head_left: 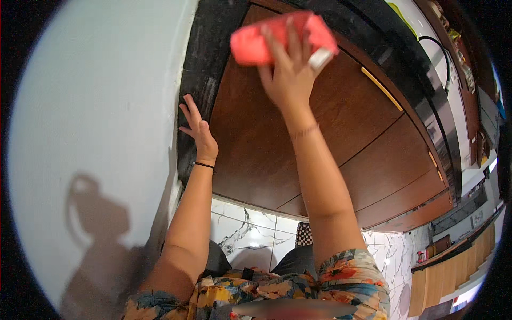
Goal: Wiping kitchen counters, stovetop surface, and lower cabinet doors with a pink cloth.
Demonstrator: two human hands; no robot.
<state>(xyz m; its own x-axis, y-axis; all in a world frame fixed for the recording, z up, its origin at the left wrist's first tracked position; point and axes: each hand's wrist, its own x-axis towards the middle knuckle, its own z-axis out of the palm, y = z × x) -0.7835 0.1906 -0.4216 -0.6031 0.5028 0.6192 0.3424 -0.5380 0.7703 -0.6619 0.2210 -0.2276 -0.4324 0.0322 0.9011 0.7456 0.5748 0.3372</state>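
My right hand [290, 74] grips a folded coral-pink cloth [250, 45] with a small white tag, held over the upper edge of a dark brown wooden cabinet front [250, 144] and its black surround; it is a little blurred. My left hand [200, 130] has its fingers spread against the black stone strip [200, 69] beside the white wall, with nothing held in it. A yellow handle [381, 88] runs along the cabinet front to the right of my right hand.
A white wall [90, 112] fills the left side. Below are a marble-patterned tiled floor [245, 232] and a checkered mat [303, 234]. A black counter edge [429, 80] curves along the right, with shelves [469, 64] and light wooden steps or boards [448, 266] beyond.
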